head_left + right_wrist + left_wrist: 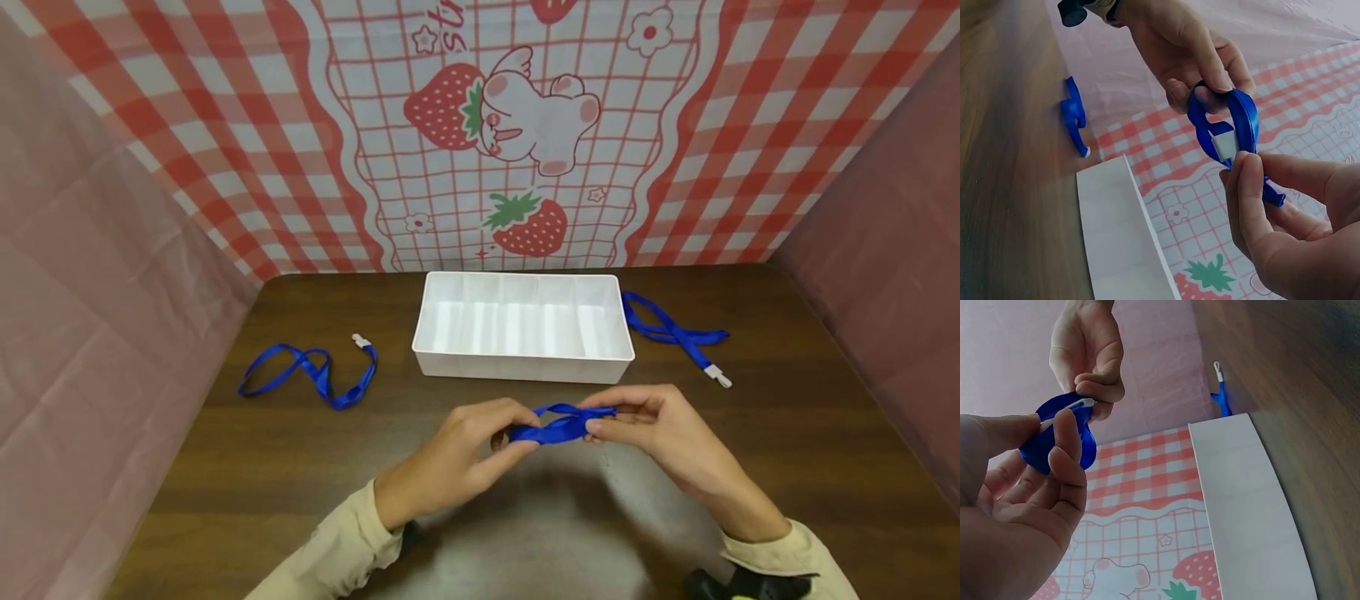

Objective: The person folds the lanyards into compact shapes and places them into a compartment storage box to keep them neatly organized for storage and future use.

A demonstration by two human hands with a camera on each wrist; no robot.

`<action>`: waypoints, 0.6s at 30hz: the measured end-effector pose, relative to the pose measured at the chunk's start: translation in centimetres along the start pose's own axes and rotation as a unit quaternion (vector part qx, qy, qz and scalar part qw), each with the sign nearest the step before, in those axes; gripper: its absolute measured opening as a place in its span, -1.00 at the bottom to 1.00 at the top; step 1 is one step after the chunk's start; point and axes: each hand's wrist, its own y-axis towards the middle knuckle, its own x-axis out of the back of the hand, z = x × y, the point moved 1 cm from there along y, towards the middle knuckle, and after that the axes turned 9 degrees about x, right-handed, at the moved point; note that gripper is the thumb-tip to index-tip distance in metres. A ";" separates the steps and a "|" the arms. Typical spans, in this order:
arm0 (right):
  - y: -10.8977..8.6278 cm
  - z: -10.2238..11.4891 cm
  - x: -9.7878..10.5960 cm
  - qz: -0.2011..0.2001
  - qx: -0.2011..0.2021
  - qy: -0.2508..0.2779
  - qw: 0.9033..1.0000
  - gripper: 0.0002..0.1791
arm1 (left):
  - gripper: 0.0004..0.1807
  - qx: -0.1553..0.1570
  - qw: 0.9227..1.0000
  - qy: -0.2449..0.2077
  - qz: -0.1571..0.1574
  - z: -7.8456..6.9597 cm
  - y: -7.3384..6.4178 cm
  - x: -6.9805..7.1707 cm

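Between both hands, above the near part of the table, is a blue lanyard (558,428) gathered into small loops. My left hand (471,454) pinches its left end between thumb and fingers. At the other end, my right hand (663,433) pinches the folded strap. The lanyard's white clip (1225,145) shows inside the loops in the right wrist view, and the same clip (1079,404) lies near the right fingertips in the left wrist view. How the strap winds inside the fingers is partly hidden.
A white divided tray (525,368) stands just beyond the hands. Another blue lanyard (322,379) with a white clip lies loosely looped at left. A third blue lanyard (678,333) lies right of the tray, touching or close to its side. Checked cloth (525,167) hangs behind the table.
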 end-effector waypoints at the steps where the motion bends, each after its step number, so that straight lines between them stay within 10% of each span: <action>1: 0.0 0.0 0.0 0.000 0.003 -0.004 1.000 -0.74 | -0.90 0.004 1.000 -0.001 -0.001 0.0 0.0 0.0; 6: 0.1 0.1 -0.2 -0.012 0.031 -0.025 0.999 -0.80 | -0.82 0.050 0.991 -0.125 0.021 -0.4 -0.2 0.3; 11: 0.5 0.3 -0.2 -0.007 0.034 0.013 0.999 -0.80 | -0.69 0.108 0.944 -0.309 0.037 -0.7 -0.5 0.5; 14: 0.8 0.5 0.0 -0.004 0.036 0.041 0.999 -0.79 | -0.67 0.117 0.930 -0.345 0.048 -0.9 -0.6 0.2; 18: 1.2 0.7 0.2 0.001 0.037 0.017 0.999 -0.76 | -0.63 0.157 0.931 -0.325 0.063 -1.0 -0.6 -0.8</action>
